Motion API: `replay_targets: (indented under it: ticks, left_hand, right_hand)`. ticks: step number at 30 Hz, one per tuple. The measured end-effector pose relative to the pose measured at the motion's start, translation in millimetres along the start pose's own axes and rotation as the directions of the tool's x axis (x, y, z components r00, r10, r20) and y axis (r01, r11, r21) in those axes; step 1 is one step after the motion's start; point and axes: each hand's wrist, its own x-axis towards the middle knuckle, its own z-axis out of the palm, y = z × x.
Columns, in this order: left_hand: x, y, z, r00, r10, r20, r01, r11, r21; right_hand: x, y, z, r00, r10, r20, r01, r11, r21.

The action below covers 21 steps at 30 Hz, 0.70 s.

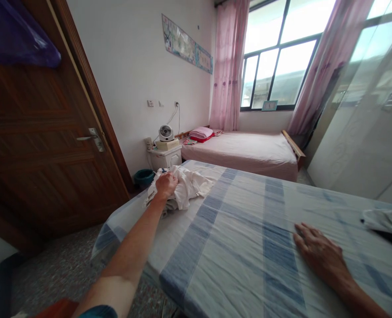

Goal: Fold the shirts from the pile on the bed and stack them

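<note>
My left hand (167,183) is closed on a crumpled white cloth (191,184), which lies in a heap at the far left corner of the bed. Blue and white checks cover this bed's sheet (239,221), creased in places. On the right part of the sheet my right hand (318,247) rests palm down, its fingers stretched out and holding nothing. Another white cloth with a dark part (390,223) lies beyond my right hand, at the right edge of the view.
A second bed (245,148) with pink bedding stands under the window. A white nightstand (169,158) holds a small fan (166,133). The teal bin (144,177) is on the floor near the brown door (47,132).
</note>
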Motion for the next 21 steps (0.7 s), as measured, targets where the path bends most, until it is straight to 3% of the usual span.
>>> replay_targets:
  ticks: [3, 7, 10, 13, 14, 16, 18, 19, 21]
  left_hand:
    - [-0.2, -7.0, -4.4, 0.998, 0.009, 0.054, -0.008, 1.0, -0.026]
    - [6.3, 0.5, -21.7, 1.0, 0.029, 0.006, -0.028, 0.993, -0.119]
    - [16.5, 21.4, -40.0, 0.995, 0.081, -0.05, -0.091, 0.96, -0.264]
    - [16.6, 62.1, -62.9, 0.981, 0.155, -0.114, -0.191, 0.873, -0.45]
    - [11.4, 79.6, -71.1, 0.972, 0.186, -0.142, -0.233, 0.811, -0.536]
    - [-8.0, 117.0, -86.1, 0.931, 0.292, -0.217, -0.334, 0.449, -0.829]
    - [-35.0, 152.5, -94.9, 0.887, 0.418, -0.196, -0.278, 0.144, -0.95]
    - [-49.0, 167.4, -95.5, 0.844, 0.509, -0.169, -0.227, 0.054, -0.972]
    - [-73.4, 188.4, -86.1, 0.717, 0.687, -0.119, -0.155, -0.01, -0.988]
  right_hand:
    - [-0.5, -0.8, 0.3, 1.0, -0.002, 0.01, 0.002, 1.0, -0.019]
    - [-0.6, -3.2, -2.1, 0.999, 0.007, 0.034, -0.005, 0.999, -0.032]
    - [-0.9, -4.0, -2.8, 0.999, 0.017, 0.032, -0.016, 1.0, -0.023]
    - [-1.0, -4.0, -0.8, 1.0, 0.015, 0.019, -0.015, 1.0, -0.006]
    - [-0.9, -4.1, -0.4, 1.0, 0.015, 0.018, -0.015, 1.0, -0.001]
    - [-0.7, -5.4, -1.5, 1.0, 0.02, 0.023, -0.02, 1.0, 0.01]
    - [-1.0, -7.8, -6.1, 0.999, 0.025, 0.025, -0.026, 0.999, 0.03]
    - [-1.7, -9.3, -9.6, 0.999, 0.031, 0.022, -0.032, 0.998, 0.046]
    - [-3.8, -12.5, -17.2, 0.999, 0.045, 0.015, -0.046, 0.994, 0.099]
